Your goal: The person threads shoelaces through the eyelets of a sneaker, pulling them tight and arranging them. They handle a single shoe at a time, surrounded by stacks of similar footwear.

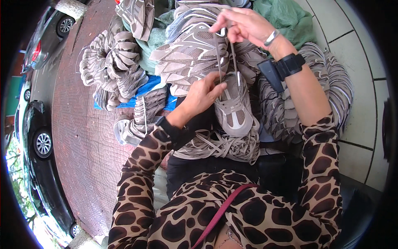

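A grey-beige shoe upper [236, 114] with white trim sits in front of me, toe toward me. Taut strands of shoelace [219, 56] rise from its eyelets. At the upper's left edge, my left hand [204, 93] is closed, thumb and forefinger pinching near the base of a lace strand. Higher up and farther away, my right hand [244, 27] is closed on the lace, its fingers bent and the fingertips partly blurred. Beneath the toe, a bundle of loose beige laces [219, 147] lies across my lap.
Fanned stacks of similar uppers stand ahead [186, 58], at left [110, 62] and at right [327, 83]. A smaller row of uppers [143, 110] lies near blue plastic [143, 93]. Green sacking [286, 20] is at the back. Parked cars [43, 141] line the paved ground at far left.
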Demonstrator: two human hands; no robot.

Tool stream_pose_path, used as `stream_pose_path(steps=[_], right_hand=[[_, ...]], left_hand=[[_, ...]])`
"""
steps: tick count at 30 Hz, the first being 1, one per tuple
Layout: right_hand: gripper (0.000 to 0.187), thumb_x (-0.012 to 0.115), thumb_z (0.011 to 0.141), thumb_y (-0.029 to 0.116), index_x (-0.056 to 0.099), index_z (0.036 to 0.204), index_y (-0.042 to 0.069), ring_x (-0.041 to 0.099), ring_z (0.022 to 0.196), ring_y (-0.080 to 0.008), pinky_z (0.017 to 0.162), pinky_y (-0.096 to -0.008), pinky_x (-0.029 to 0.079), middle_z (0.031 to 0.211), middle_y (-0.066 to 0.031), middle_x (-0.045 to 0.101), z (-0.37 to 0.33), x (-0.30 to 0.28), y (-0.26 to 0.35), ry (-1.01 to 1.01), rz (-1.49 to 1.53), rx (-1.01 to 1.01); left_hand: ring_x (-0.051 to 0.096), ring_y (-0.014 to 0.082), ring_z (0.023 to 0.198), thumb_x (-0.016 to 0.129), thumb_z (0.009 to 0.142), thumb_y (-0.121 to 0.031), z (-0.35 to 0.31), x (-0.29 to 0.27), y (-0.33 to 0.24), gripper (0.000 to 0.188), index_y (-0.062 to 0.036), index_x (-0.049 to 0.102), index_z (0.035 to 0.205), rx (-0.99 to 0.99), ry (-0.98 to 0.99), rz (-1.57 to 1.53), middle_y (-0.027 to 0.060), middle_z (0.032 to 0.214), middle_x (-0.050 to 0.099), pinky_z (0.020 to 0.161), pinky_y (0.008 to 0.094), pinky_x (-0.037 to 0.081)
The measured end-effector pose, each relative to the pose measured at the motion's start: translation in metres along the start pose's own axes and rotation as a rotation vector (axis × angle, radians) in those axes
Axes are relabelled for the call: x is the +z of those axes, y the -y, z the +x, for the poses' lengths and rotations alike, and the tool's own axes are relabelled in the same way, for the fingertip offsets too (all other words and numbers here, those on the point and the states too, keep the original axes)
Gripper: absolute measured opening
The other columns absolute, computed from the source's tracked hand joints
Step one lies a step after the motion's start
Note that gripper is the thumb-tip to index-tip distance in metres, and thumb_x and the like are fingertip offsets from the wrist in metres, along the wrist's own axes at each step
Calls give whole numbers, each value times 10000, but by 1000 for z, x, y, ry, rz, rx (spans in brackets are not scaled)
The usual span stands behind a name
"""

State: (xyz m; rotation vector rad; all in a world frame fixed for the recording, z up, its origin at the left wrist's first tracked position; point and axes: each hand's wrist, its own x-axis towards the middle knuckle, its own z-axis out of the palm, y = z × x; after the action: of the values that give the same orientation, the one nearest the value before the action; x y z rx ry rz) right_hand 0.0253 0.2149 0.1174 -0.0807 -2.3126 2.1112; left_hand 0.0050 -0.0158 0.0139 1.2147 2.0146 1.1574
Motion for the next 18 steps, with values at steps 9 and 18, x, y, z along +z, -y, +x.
stream_pose_path(steps=[9,18], right_hand=[[344,525,959,332,595,1010,-1,641,582,-106,461,-193,448,863,-100,682,-8,35,28,-90,-543,99],[309,497,981,285,620,936,6,636,750,-128,729,-284,513,823,-55,639,-78,92,-39,42,-453,-203]], left_hand=[[550,229,1030,371,1023,-350,21,-15,-31,432,-23,597,855,127,123,-847,87,962,621,994,358,359],[556,280,655,459,999,-348,20,-63,-93,453,2,564,732,373,-433,88,144,734,601,621,362,433]])
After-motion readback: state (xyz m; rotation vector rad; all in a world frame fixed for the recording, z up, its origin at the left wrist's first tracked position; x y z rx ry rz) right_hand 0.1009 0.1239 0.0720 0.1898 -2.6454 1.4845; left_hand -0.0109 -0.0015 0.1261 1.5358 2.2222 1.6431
